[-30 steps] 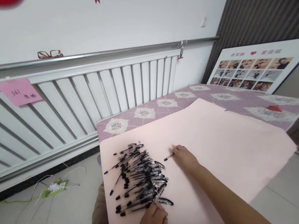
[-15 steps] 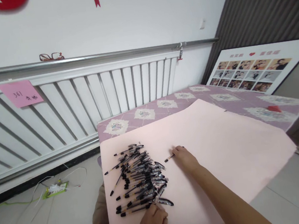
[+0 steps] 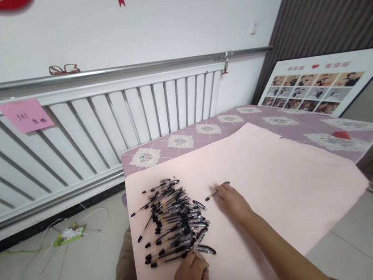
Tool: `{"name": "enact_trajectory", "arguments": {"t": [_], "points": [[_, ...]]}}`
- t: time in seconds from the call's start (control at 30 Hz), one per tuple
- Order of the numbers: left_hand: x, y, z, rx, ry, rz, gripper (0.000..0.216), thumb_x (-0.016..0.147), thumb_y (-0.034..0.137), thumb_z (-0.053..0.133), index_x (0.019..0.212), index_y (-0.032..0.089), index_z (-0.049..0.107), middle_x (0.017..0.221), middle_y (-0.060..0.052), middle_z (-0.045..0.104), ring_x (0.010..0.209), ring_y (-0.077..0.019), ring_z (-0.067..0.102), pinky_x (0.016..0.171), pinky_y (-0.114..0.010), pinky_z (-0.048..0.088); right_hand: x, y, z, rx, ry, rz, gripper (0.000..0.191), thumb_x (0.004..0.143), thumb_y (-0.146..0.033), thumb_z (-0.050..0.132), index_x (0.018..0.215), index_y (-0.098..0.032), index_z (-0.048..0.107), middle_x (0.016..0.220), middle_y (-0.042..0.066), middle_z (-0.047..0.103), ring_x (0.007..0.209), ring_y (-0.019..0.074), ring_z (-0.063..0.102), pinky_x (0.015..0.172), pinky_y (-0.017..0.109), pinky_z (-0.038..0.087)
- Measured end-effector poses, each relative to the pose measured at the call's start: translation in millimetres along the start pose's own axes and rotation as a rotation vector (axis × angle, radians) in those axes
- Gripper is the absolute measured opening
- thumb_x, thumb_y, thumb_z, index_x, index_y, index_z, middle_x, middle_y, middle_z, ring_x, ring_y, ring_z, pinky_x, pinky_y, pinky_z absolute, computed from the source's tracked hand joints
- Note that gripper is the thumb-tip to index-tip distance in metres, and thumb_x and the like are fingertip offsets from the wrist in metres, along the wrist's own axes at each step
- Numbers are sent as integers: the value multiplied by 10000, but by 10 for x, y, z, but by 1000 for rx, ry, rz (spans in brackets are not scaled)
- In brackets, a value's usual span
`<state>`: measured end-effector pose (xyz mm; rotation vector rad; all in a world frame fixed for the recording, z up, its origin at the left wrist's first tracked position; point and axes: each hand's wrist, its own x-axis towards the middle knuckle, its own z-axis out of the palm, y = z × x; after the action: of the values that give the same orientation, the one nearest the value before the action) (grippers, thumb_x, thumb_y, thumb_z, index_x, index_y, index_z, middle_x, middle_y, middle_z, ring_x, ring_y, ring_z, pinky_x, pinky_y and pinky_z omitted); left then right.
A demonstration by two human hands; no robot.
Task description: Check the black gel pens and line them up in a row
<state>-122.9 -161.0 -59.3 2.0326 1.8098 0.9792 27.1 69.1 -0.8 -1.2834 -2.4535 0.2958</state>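
Note:
A heap of several black pens (image 3: 172, 222) lies on a pale pink sheet (image 3: 279, 183). My left hand (image 3: 190, 279) is at the near edge of the heap, fingers curled against the nearest pens. My right hand (image 3: 232, 200) rests on the sheet to the right of the heap. A single black pen (image 3: 216, 192) lies on the sheet just past its fingertips, and I cannot tell whether the fingers touch or pinch it.
The pink sheet covers a table with a purple patterned cloth (image 3: 205, 131). A white radiator (image 3: 103, 118) runs along the wall, with a pink note (image 3: 26, 115) and red glasses (image 3: 63, 69) on top. A photo board (image 3: 315, 85) leans at right. Cables lie on the floor (image 3: 65, 234).
My right hand has drawn back slightly, so more of the single pen shows beyond the fingertips. My left hand stays by the heap.

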Motion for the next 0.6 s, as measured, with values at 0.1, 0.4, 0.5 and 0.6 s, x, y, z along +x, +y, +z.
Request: {"name": "enact_trajectory", "arguments": {"t": [0.1,0.4,0.5,0.6], "points": [[14,39,-38,-20,14,-2,239,735,60,438,869,211,567,831,-41,581,746,-160,574,671,-251,466,-206,-166,10,77,22,6,257,828,-196,397,997,-183,590,932,79,619,838,195,578,758,287,451],[46,171,-198,-155,73,-81,197,791,79,399,800,197,558,771,-31,557,732,-152,553,656,-252,440,-1016,-841,136,278,-71,20,194,813,-184,429,761,-224,612,776,35,623,755,182,582,698,272,454],[54,186,-236,-191,111,-104,196,793,83,401,781,195,561,764,-28,563,745,-153,553,678,-255,442,-1143,-1004,189,202,-92,42,198,805,-157,442,828,-223,627,829,48,615,816,193,573,734,272,443],[55,188,-263,-234,152,-125,195,790,85,408,762,196,565,749,-19,571,734,-147,553,677,-249,444,-1202,-1100,220,101,-92,70,207,797,-148,466,898,-222,632,872,63,613,859,210,560,766,279,432]]}}
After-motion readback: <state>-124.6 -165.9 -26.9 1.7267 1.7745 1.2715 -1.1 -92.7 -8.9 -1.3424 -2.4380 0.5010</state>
